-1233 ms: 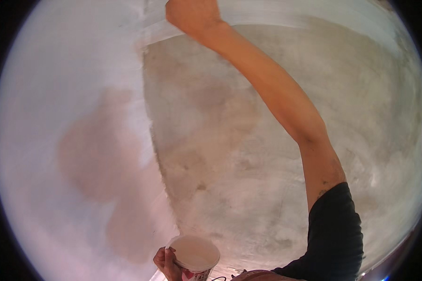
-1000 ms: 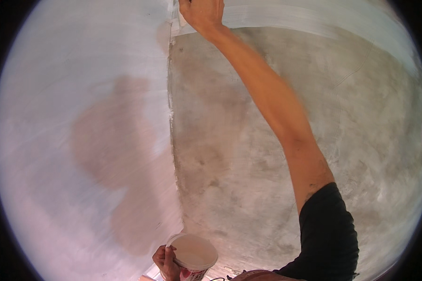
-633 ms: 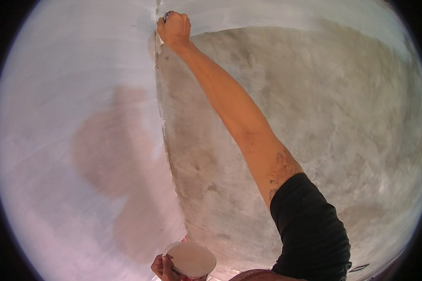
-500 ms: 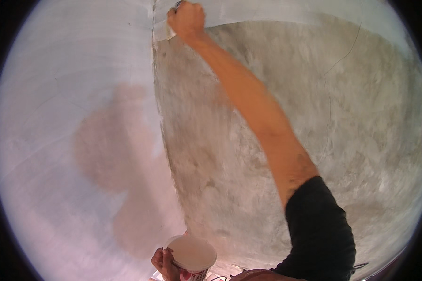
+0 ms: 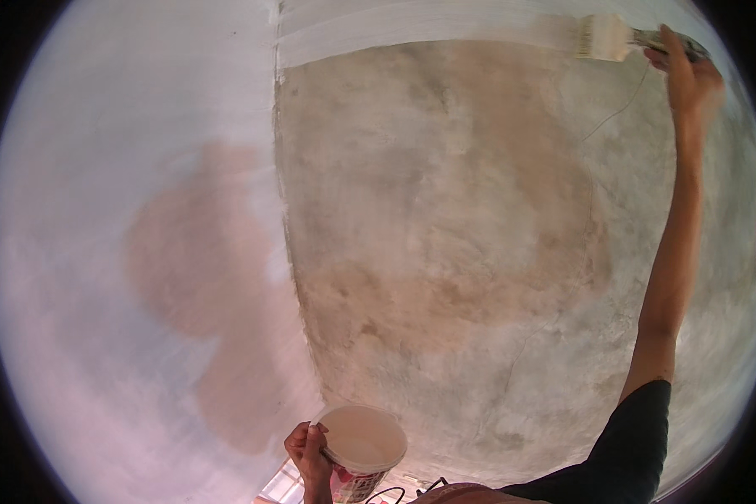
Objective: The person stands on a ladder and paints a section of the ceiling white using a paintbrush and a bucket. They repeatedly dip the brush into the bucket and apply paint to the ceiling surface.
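With my right arm stretched up and to the right, my right hand (image 5: 690,80) grips the dark handle of a wide paintbrush (image 5: 605,39). The pale bristles point left and touch the wall along the lower edge of a white painted band (image 5: 412,21). Beneath that band lies the bare grey-brown wall (image 5: 412,185). Low in the middle, my left hand (image 5: 308,449) is closed on the rim of a paint bucket (image 5: 363,437), thumb at its edge. Pale liquid paint shows inside the bucket, whose side is partly red.
A white wall (image 5: 84,210) fills the left side, meeting the bare wall at a vertical corner line. Shadows fall on both walls. A thin crack (image 5: 617,109) runs down the right part. Below the bucket, a light window-like patch (image 5: 284,485) shows beside my left wrist.
My right hand has swept the paintbrush from the corner far to the right along the white band. The bucket and my left hand have shifted slightly right in the picture.
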The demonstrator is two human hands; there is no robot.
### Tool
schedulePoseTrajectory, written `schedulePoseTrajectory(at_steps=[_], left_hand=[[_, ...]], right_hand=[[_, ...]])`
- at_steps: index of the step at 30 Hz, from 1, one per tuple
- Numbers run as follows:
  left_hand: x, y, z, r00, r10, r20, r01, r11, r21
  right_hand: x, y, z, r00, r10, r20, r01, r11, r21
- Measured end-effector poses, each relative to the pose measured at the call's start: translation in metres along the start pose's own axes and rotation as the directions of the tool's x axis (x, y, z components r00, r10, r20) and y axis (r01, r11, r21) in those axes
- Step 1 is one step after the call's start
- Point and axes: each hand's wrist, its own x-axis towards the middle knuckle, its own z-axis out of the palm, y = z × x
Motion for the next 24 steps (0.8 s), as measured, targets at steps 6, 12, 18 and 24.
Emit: schedulePoseTrajectory(at_steps=[6,12,18,24], left_hand=[[-0.012,0.000,-0.001,0.999,-0.043,-0.033,0.046,0.996,0.080],[-0.018,0.002,-0.010,0.996,-0.022,-0.081,0.028,0.997,0.076],[-0.034,0.012,-0.021,0.979,-0.070,-0.192,0.087,0.993,0.084],[-0.038,0.001,-0.039,0.957,0.067,-0.283,0.001,0.972,0.235]], right_hand=[[-0.027,-0.044,0.080,0.991,0.095,0.093,-0.133,0.747,0.651],[-0.081,-0.220,0.179,0.973,0.138,0.184,-0.230,0.614,0.755],[-0.118,-0.308,0.276,0.983,0.152,0.106,-0.182,0.676,0.714],[-0.129,-0.349,0.310,0.934,0.300,0.193,-0.350,0.664,0.661]])
